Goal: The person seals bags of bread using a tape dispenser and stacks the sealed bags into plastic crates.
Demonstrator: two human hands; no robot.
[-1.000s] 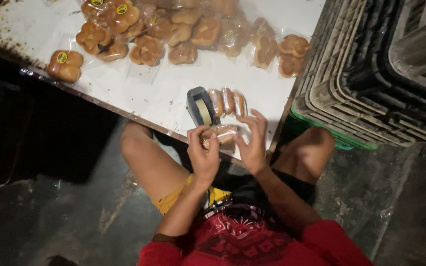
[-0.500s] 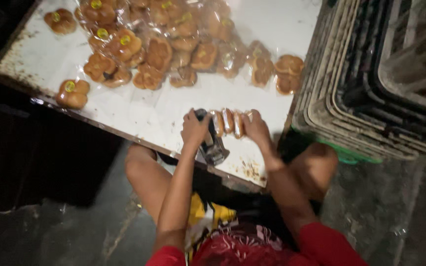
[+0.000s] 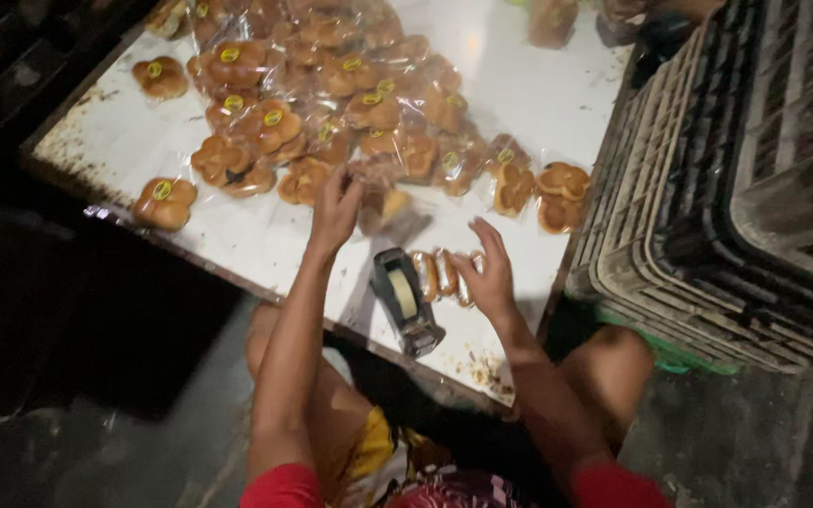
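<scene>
On the left, the left hand (image 3: pixel 334 209) reaches far over the white table (image 3: pixel 124 141) and pinches a clear bag (image 3: pixel 383 199) at the near edge of the pile of wrapped buns (image 3: pixel 331 103). The tape dispenser (image 3: pixel 406 299) stands between the hands, its long axis running near to far. The right hand (image 3: pixel 489 273), fingers spread and holding nothing, rests on a row of small rolls (image 3: pixel 439 273), just right of the dispenser.
</scene>
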